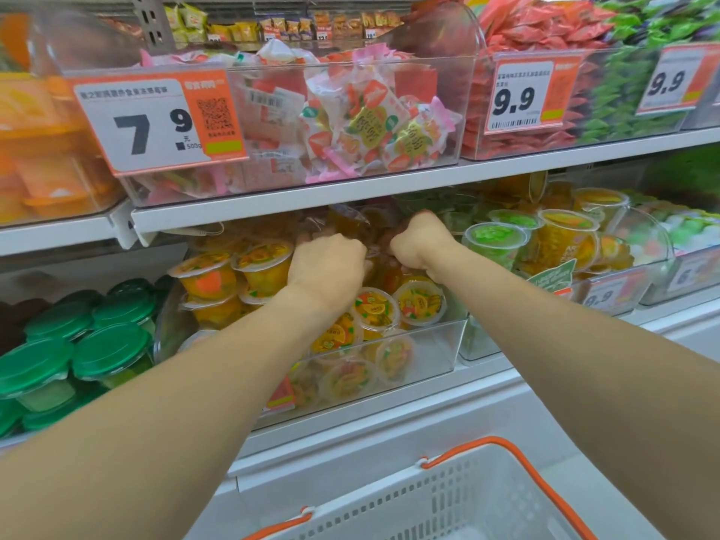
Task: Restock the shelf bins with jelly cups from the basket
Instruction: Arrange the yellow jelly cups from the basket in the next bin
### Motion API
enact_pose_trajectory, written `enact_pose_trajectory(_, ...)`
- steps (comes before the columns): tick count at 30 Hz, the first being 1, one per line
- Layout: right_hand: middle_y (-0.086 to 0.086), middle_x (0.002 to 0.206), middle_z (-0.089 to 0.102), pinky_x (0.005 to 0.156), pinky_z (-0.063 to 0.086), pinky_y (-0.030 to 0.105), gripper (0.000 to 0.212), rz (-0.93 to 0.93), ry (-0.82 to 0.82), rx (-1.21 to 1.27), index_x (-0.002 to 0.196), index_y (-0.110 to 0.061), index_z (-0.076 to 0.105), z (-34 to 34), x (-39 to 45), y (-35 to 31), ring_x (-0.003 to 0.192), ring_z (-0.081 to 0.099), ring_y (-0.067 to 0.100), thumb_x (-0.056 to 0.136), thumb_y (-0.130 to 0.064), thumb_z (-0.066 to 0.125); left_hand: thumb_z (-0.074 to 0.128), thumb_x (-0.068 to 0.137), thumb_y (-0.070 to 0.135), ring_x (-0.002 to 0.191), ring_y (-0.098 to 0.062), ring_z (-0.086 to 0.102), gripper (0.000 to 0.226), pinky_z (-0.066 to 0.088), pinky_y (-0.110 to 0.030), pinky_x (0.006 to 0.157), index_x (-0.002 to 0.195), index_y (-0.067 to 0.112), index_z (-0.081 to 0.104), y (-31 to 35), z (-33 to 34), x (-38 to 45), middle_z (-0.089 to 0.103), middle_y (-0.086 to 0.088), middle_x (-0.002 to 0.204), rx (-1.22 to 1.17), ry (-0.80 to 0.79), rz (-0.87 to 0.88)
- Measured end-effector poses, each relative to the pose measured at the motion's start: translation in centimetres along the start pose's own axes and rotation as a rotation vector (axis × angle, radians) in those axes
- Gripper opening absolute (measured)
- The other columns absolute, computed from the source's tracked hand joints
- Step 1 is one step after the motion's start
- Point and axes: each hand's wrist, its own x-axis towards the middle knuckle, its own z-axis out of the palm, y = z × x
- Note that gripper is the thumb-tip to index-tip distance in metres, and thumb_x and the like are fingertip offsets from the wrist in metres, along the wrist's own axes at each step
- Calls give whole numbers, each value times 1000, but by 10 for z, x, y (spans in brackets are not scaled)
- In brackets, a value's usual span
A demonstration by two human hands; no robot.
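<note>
Both hands reach under the shelf edge into the clear bin of orange jelly cups. The left hand and right hand have fingers curled around a crinkled clear bag of orange jelly between them. Just below the wrists, about ten cups show in the bin, too piled for an exact count. One white basket with orange handles sits below the forearms.

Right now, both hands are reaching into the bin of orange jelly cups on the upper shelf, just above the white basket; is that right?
Not quite: the head view shows the left hand and right hand in the bin of orange jelly cups on the lower shelf, beneath the 7.9 price tag, above the white basket.
</note>
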Motion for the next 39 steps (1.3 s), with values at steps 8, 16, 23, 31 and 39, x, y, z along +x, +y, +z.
enact_pose_trajectory(8,15,139,51,101,42,31,42,-364,21,-466,140,-8,45,4,10,-19,125,51,31,99,-10,50,49,100,26,106,-32,60,22,37,-46,100,106,20,70,3,3,-5,69,-9,102,-15,1,-67)
enact_pose_trajectory(16,9,146,49,107,38,34,45,-437,56,-482,143,-22,48,34,49,-32,132,47,29,99,-22,58,49,100,23,119,-32,50,23,31,-51,107,109,21,70,2,7,-4,68,-8,106,-17,22,-74)
enact_pose_trajectory(23,12,140,53,111,33,32,36,-427,215,-382,138,-12,48,46,55,-39,133,46,27,102,-19,49,48,100,25,121,-31,47,26,32,-49,103,113,19,70,3,10,-5,63,-10,115,11,31,-66)
enact_pose_trajectory(31,12,140,48,94,36,30,45,-412,-68,-468,140,-14,44,41,47,-55,128,46,30,98,-27,52,48,100,27,124,-30,43,25,31,-49,102,109,22,70,2,11,-4,67,-8,111,-22,12,-75)
enact_pose_trajectory(39,14,144,44,103,34,30,40,-467,-40,-461,147,-10,32,49,43,-66,129,44,28,109,-22,33,51,99,27,124,-31,43,22,31,-50,102,103,21,72,2,12,-5,68,-8,107,-50,38,-84)
